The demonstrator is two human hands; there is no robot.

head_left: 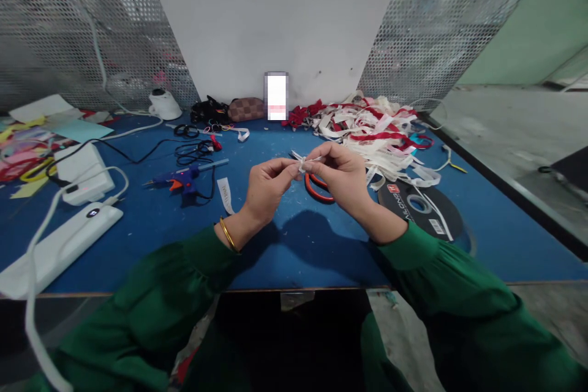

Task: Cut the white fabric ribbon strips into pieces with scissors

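Near the middle of the view, both hands meet at a small white ribbon piece (302,163), raised over the blue table (294,257). My left hand (269,188) pinches it from the left between thumb and fingers. From the right, my right hand (342,176) grips it with thumb and forefinger. The fingers cover most of the piece, so its full shape is hidden. Just below the hands lie scissors with red-orange handles (316,196), partly behind my right hand. A printed white ribbon strip (225,195) lies left of my left hand.
A blue glue gun (184,180) with a black cord and white power banks (64,245) are at left. Ribbon scraps (376,128) are piled at the back right, behind a black spool (422,208). A lit phone (276,97) stands against the back board.
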